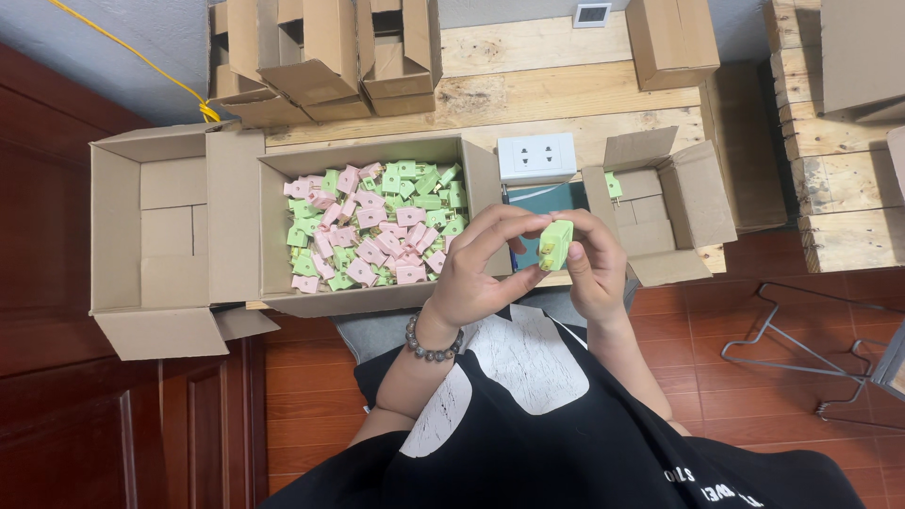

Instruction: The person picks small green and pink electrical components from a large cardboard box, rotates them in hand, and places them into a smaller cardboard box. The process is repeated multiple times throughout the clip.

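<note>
A small light-green plug adapter (555, 243) with brass prongs is held up between both hands in front of me. My left hand (476, 269), with a bead bracelet on the wrist, pinches its left side with fingertips. On its right side my right hand (594, 259) grips it. Just left of the hands stands an open cardboard box (273, 236) holding several green and pink adapters (372, 231).
A white wall socket plate (536, 156) lies on the wooden pallet (566, 94) behind a dark teal box (547, 200). An open small carton (693, 198) sits at right, an empty carton (151, 236) at left, stacked cartons (320, 57) behind. A metal wire frame (801, 349) lies on the floor.
</note>
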